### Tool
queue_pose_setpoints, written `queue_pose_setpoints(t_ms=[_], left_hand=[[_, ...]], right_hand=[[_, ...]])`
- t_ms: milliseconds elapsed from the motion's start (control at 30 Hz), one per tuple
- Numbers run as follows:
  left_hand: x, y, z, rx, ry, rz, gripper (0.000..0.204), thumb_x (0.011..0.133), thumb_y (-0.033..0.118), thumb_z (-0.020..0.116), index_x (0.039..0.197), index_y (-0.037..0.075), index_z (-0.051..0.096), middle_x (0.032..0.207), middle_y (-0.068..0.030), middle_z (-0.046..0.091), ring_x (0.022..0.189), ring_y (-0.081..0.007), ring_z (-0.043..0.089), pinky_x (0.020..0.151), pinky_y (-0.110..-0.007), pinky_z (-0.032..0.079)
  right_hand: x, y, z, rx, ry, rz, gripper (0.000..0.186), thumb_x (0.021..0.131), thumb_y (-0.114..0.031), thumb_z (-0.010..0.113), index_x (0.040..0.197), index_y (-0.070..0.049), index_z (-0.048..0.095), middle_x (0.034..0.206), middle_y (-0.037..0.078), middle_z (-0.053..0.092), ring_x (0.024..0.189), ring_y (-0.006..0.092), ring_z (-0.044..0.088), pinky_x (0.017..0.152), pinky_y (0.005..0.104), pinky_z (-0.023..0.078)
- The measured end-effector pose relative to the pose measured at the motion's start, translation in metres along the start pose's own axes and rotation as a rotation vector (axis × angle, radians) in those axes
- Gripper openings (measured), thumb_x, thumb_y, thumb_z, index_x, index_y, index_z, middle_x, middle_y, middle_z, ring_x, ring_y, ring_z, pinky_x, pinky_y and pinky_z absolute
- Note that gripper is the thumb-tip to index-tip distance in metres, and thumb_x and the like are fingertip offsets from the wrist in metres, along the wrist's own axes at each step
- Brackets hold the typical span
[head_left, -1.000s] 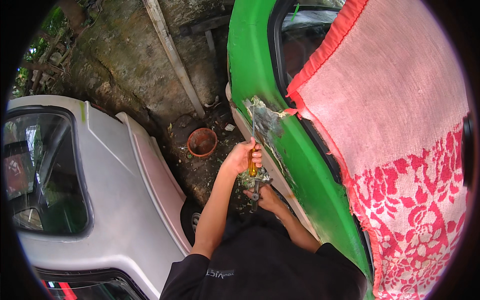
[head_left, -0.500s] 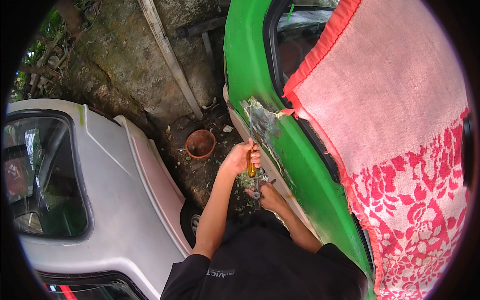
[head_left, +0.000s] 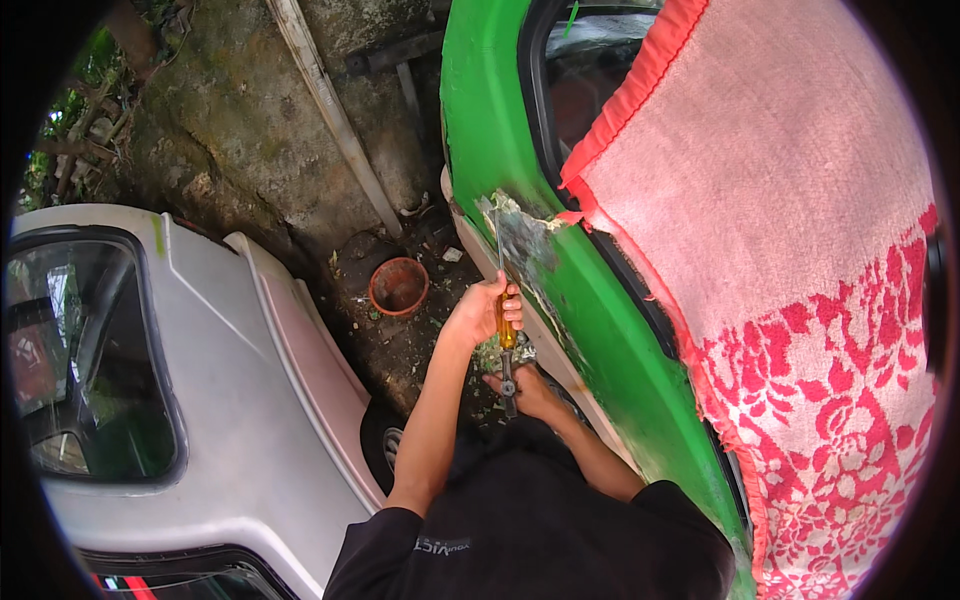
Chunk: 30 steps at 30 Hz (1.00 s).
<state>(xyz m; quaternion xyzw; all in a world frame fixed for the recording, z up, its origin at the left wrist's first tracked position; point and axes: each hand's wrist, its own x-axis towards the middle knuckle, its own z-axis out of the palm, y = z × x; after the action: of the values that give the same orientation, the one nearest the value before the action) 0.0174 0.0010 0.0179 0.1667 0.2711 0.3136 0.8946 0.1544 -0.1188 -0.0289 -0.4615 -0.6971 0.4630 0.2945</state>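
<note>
My left hand [head_left: 480, 315] is closed round the yellow handle [head_left: 508, 322] of a screwdriver. Its long metal shaft [head_left: 501, 245] points up into a flaked, bare patch [head_left: 525, 235] on the green car body [head_left: 600, 340]. Just below, my right hand [head_left: 530, 390] grips a dark metal tool [head_left: 508, 385], perhaps a hammer, held close under the end of the screwdriver handle. Whether the two tools touch I cannot tell. Pale flakes and debris [head_left: 490, 355] show around the hands.
A silver car [head_left: 230, 390] stands left, its wheel [head_left: 388, 440] low beside me. A terracotta pot [head_left: 398, 285] lies on littered ground before a stained wall [head_left: 250, 120] with a leaning plank [head_left: 330, 110]. A red-and-pink blanket [head_left: 770, 200] drapes over the green car at right.
The view has shifted slightly, so the green car and pot appear a little further left. Both hands keep their grips; the dark tool has moved only slightly beneath the screwdriver.
</note>
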Motion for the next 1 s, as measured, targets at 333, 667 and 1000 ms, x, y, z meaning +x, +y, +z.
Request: queue_pose_setpoints(t_ms=[333,667,1000], left_hand=[[0.003,0.002,-0.005,-0.004,-0.012,-0.018,0.042,0.101,0.048,0.043,0.083,0.011,0.046,0.066,0.0015,0.038,0.06,-0.0159,0.038,0.063,-0.034,0.038],[-0.004,-0.013,0.005,0.011,0.034,0.176,0.029,0.103,0.034,0.047,0.093,0.007,0.046,0.071,-0.0027,0.044,0.063,-0.0167,0.045,0.06,-0.033,0.04],[-0.018,-0.043,0.023,0.193,0.099,0.336,0.026,0.105,0.04,0.039,0.103,0.015,0.044,0.064,-0.0034,0.047,0.047,-0.0147,0.046,0.04,-0.031,0.038]], right_hand=[[-0.014,0.007,0.006,-0.05,-0.049,-0.244,0.04,0.094,-0.024,0.064,0.064,0.002,0.057,0.058,0.019,0.051,0.051,0.0343,0.051,0.055,0.0439,0.04],[-0.02,0.018,0.01,0.038,-0.055,0.039,0.045,0.094,-0.029,0.063,0.062,0.002,0.057,0.053,0.017,0.052,0.048,0.0267,0.051,0.054,0.0423,0.041],[-0.031,0.033,0.015,0.1,-0.053,0.085,0.046,0.095,-0.032,0.064,0.065,0.002,0.058,0.053,0.01,0.051,0.05,0.0199,0.047,0.053,0.0401,0.04]])
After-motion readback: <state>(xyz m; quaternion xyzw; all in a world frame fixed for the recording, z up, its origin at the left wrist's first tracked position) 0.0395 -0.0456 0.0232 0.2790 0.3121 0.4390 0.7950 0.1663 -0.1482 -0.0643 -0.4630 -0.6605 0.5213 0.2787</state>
